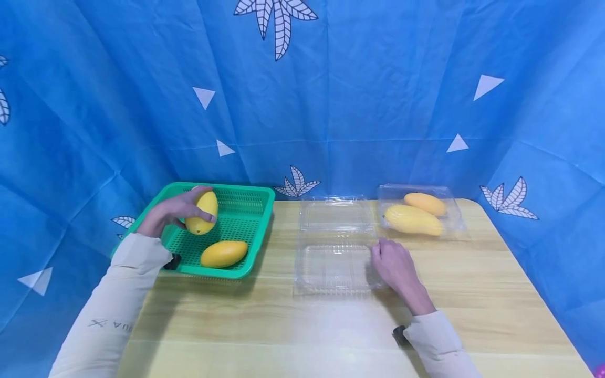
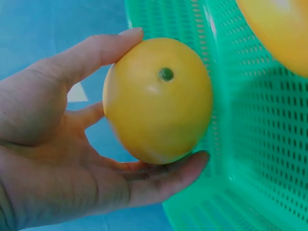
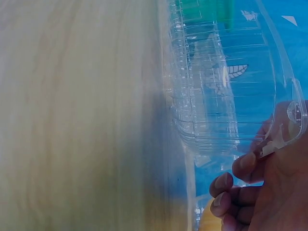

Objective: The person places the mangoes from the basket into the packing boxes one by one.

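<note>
My left hand (image 1: 177, 207) grips a yellow mango (image 1: 208, 203) above the green basket (image 1: 260, 239), thumb on one side and fingers on the other. The left wrist view shows the mango's green stem spot facing the camera. A second mango (image 1: 224, 254) lies in the basket's front part. At the right edge of an opened clear plastic clamshell box (image 1: 331, 266), my right hand (image 1: 396, 263) pinches the rim. In the right wrist view the thumb and curled fingers hold a corner of this clear box (image 3: 226, 115). Nothing lies inside it.
Behind my right hand stands another clear box (image 1: 456, 223) with a yellow mango (image 1: 412, 220) and an orange one (image 1: 425, 203). Everything rests on a wooden table (image 1: 227, 320). A blue patterned curtain (image 1: 368, 100) hangs close behind and along both sides.
</note>
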The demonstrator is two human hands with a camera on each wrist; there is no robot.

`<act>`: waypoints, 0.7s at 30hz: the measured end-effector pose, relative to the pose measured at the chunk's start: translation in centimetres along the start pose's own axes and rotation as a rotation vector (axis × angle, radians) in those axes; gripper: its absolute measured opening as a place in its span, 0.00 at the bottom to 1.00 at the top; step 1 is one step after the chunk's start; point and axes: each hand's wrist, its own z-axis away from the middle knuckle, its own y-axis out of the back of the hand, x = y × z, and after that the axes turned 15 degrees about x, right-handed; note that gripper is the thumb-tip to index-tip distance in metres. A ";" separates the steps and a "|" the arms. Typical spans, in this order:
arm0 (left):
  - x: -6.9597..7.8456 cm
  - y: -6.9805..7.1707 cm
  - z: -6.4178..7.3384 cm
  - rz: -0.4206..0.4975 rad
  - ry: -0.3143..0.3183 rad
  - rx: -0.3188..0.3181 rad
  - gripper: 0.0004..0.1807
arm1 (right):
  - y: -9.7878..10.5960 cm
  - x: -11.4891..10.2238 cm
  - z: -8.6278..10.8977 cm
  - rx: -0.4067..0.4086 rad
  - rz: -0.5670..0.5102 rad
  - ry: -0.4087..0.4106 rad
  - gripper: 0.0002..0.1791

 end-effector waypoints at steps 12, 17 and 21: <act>2.4 -1.9 1.8 -0.016 -0.208 0.133 0.55 | -0.3 0.1 0.2 0.008 -0.010 0.005 0.15; 3.9 -2.7 2.8 -0.007 -0.243 0.191 0.54 | -0.2 0.1 0.1 0.017 -0.012 0.005 0.16; 4.9 -3.6 3.5 0.013 -0.258 0.250 0.53 | 0.0 0.2 0.0 0.005 -0.011 -0.001 0.16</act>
